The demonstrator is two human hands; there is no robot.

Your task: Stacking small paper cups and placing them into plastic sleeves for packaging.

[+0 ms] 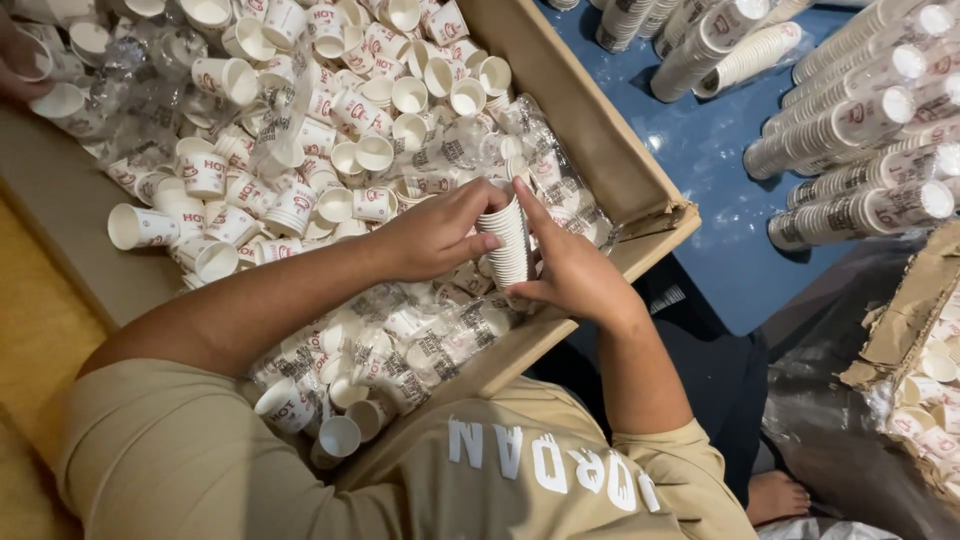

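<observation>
both hands curl shut round a short stack of small paper cups [512,243], left hand [432,235] on top & right hand [575,275] under, so it stays straight, just over the cardboard box [610,150] w/ loose cups [300,130] & clear plastic sleeves [540,170].

Setting: a packing or sorting area, probably a small workshop or stockroom, though the narrow downward view leaves the room itself unseen. Evidence: large cardboard box [600,130] filled with loose small paper cups [330,110] and torn clear plastic sleeves [150,90]; sleeved cup stacks [860,140] laid in rows on a blue floor [720,190]; second torn cardboard box [910,310] of cups at the right edge.
</observation>
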